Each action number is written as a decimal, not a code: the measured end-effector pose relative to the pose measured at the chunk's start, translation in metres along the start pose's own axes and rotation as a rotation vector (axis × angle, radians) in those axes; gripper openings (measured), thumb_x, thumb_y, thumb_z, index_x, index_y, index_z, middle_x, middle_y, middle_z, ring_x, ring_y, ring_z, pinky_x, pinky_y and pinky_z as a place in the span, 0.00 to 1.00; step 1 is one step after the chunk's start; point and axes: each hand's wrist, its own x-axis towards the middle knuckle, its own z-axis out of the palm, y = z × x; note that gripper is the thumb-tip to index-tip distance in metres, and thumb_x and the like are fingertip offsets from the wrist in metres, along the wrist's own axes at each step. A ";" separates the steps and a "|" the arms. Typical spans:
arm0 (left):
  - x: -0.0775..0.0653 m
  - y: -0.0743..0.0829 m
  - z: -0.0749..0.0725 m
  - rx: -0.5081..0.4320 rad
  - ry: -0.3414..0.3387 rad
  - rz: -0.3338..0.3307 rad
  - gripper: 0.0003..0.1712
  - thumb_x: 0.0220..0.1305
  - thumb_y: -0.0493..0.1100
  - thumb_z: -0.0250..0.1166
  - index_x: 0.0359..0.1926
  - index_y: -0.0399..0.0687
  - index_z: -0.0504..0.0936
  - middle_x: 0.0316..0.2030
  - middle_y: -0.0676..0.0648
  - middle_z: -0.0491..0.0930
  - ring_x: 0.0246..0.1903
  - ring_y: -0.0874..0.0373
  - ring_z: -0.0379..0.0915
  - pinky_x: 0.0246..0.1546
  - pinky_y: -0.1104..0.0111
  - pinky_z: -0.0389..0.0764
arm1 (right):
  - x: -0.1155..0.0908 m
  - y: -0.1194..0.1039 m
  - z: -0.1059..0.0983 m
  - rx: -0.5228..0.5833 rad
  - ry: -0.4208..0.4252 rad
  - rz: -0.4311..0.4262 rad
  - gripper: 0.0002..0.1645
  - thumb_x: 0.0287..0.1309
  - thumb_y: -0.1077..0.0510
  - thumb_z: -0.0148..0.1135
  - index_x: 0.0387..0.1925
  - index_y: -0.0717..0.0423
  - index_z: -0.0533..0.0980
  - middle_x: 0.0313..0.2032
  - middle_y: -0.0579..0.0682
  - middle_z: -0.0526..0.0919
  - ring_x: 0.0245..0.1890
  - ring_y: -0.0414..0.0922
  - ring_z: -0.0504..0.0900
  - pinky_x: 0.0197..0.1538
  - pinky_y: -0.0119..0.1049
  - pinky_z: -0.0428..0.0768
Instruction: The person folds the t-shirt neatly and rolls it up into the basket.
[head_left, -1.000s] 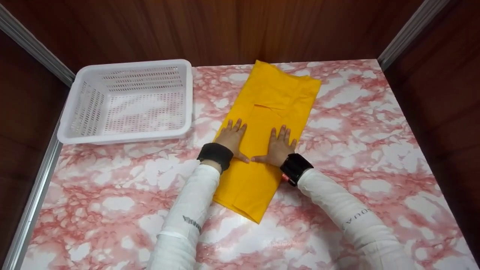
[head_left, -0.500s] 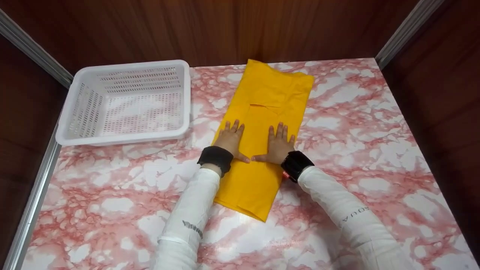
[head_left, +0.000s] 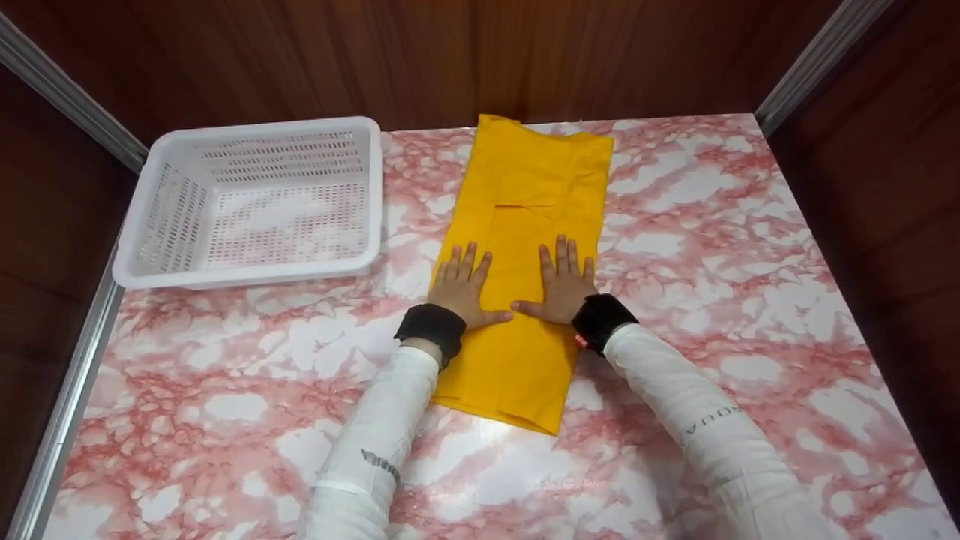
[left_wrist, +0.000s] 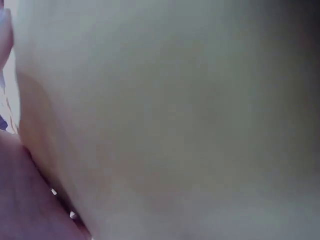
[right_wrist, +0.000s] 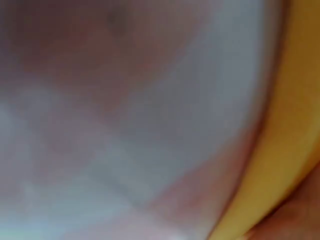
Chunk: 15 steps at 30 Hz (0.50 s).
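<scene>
A folded yellow cloth lies lengthwise on the table in the head view, with a slit like a pocket opening across its upper half. My left hand rests flat near its left edge, fingers straight and spread. Opposite it, my right hand lies flat by the right edge, also with spread fingers. The two thumbs point at each other, their tips close together over the middle of the cloth. Only blurred close surfaces fill the left wrist view. In the right wrist view a strip of the yellow cloth shows along the right.
A white perforated plastic basket stands at the back left of the red-and-white marbled table. Dark wood panels rise behind the table and on both sides. The far end of the cloth reaches the back panel.
The cloth has turned under my hands: its far end has shifted left and its near end right, so it lies straighter. Both hands have stayed flat on it, moving only slightly.
</scene>
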 end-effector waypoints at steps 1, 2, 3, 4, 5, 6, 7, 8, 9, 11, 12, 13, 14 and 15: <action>0.000 0.000 0.002 -0.007 0.003 -0.006 0.61 0.43 0.80 0.47 0.69 0.55 0.34 0.69 0.45 0.27 0.67 0.48 0.19 0.65 0.54 0.35 | 0.001 0.001 0.001 -0.005 0.007 -0.004 0.68 0.38 0.16 0.35 0.67 0.55 0.30 0.66 0.61 0.22 0.66 0.56 0.24 0.62 0.60 0.32; 0.000 0.001 0.003 -0.009 0.005 -0.011 0.60 0.43 0.80 0.46 0.69 0.55 0.34 0.69 0.45 0.26 0.67 0.48 0.18 0.65 0.54 0.34 | 0.002 0.002 0.003 -0.012 0.013 -0.006 0.68 0.38 0.16 0.34 0.67 0.55 0.30 0.66 0.61 0.22 0.66 0.56 0.24 0.62 0.60 0.31; 0.000 0.002 0.004 -0.010 0.007 -0.016 0.60 0.43 0.80 0.46 0.69 0.55 0.34 0.68 0.45 0.26 0.67 0.48 0.18 0.65 0.54 0.33 | 0.004 0.003 0.004 -0.021 0.016 -0.006 0.67 0.38 0.15 0.32 0.67 0.54 0.29 0.66 0.61 0.22 0.66 0.56 0.24 0.62 0.59 0.31; 0.000 0.003 0.005 -0.008 0.010 -0.020 0.60 0.44 0.80 0.45 0.69 0.55 0.34 0.68 0.45 0.25 0.67 0.47 0.18 0.65 0.53 0.33 | 0.005 0.003 0.005 -0.020 0.019 -0.004 0.67 0.38 0.15 0.33 0.67 0.54 0.29 0.66 0.60 0.22 0.66 0.56 0.24 0.63 0.59 0.31; -0.001 0.005 0.005 -0.006 0.011 -0.025 0.60 0.44 0.80 0.45 0.69 0.55 0.33 0.68 0.44 0.25 0.67 0.47 0.18 0.65 0.53 0.33 | 0.005 0.004 0.005 -0.016 0.019 -0.003 0.67 0.38 0.16 0.33 0.67 0.53 0.29 0.66 0.60 0.22 0.66 0.55 0.23 0.63 0.58 0.30; -0.002 0.006 0.005 -0.001 0.011 -0.030 0.60 0.44 0.80 0.44 0.69 0.54 0.33 0.68 0.44 0.25 0.66 0.46 0.18 0.65 0.52 0.33 | 0.006 0.005 0.005 -0.019 0.018 -0.004 0.67 0.38 0.16 0.33 0.67 0.53 0.29 0.66 0.60 0.21 0.66 0.55 0.23 0.63 0.58 0.30; -0.003 0.008 0.005 0.000 0.010 -0.037 0.60 0.44 0.80 0.44 0.69 0.54 0.33 0.68 0.44 0.24 0.66 0.46 0.18 0.64 0.52 0.33 | 0.007 0.006 0.005 -0.019 0.015 -0.006 0.66 0.38 0.16 0.33 0.67 0.52 0.28 0.66 0.60 0.21 0.66 0.55 0.23 0.63 0.58 0.30; -0.003 0.010 0.005 0.005 0.009 -0.043 0.60 0.44 0.80 0.44 0.69 0.54 0.32 0.68 0.43 0.24 0.66 0.46 0.18 0.64 0.52 0.33 | 0.007 0.006 0.004 -0.018 0.010 -0.010 0.66 0.39 0.16 0.33 0.67 0.52 0.28 0.66 0.60 0.21 0.66 0.55 0.23 0.62 0.58 0.29; -0.004 0.011 0.004 -0.001 0.007 -0.052 0.60 0.45 0.80 0.44 0.69 0.54 0.33 0.68 0.43 0.24 0.66 0.45 0.18 0.64 0.52 0.33 | 0.008 0.007 0.004 -0.018 0.006 -0.013 0.66 0.39 0.16 0.34 0.67 0.52 0.28 0.66 0.59 0.20 0.66 0.55 0.22 0.62 0.58 0.29; -0.006 0.014 0.004 -0.009 0.003 -0.071 0.60 0.45 0.80 0.44 0.69 0.53 0.32 0.68 0.42 0.24 0.66 0.45 0.18 0.64 0.52 0.33 | 0.009 0.009 0.002 -0.016 0.000 -0.025 0.66 0.39 0.16 0.34 0.67 0.52 0.28 0.66 0.59 0.20 0.66 0.55 0.22 0.62 0.58 0.29; -0.006 0.015 0.004 -0.014 0.002 -0.083 0.59 0.46 0.80 0.44 0.69 0.53 0.32 0.68 0.42 0.24 0.66 0.45 0.17 0.64 0.52 0.32 | 0.010 0.009 0.002 -0.020 -0.002 -0.032 0.66 0.39 0.16 0.34 0.67 0.52 0.28 0.66 0.59 0.20 0.66 0.55 0.22 0.63 0.58 0.29; -0.006 0.016 0.004 -0.020 0.001 -0.094 0.59 0.45 0.80 0.43 0.69 0.53 0.32 0.68 0.43 0.24 0.66 0.45 0.17 0.64 0.52 0.32 | 0.010 0.010 0.001 -0.018 -0.002 -0.038 0.66 0.39 0.16 0.35 0.67 0.51 0.28 0.66 0.59 0.21 0.66 0.55 0.22 0.63 0.58 0.29; -0.006 0.017 0.005 -0.027 0.002 -0.103 0.60 0.45 0.80 0.43 0.69 0.53 0.32 0.68 0.42 0.24 0.66 0.45 0.17 0.64 0.52 0.32 | 0.011 0.011 0.000 -0.020 -0.001 -0.046 0.66 0.39 0.16 0.35 0.67 0.51 0.28 0.66 0.59 0.21 0.66 0.55 0.22 0.63 0.58 0.29; -0.006 0.018 0.006 -0.031 0.002 -0.113 0.60 0.45 0.80 0.43 0.69 0.54 0.32 0.68 0.43 0.23 0.66 0.45 0.16 0.64 0.51 0.31 | 0.013 0.012 0.000 -0.023 0.000 -0.051 0.66 0.38 0.16 0.35 0.67 0.51 0.28 0.66 0.59 0.21 0.66 0.54 0.22 0.63 0.57 0.30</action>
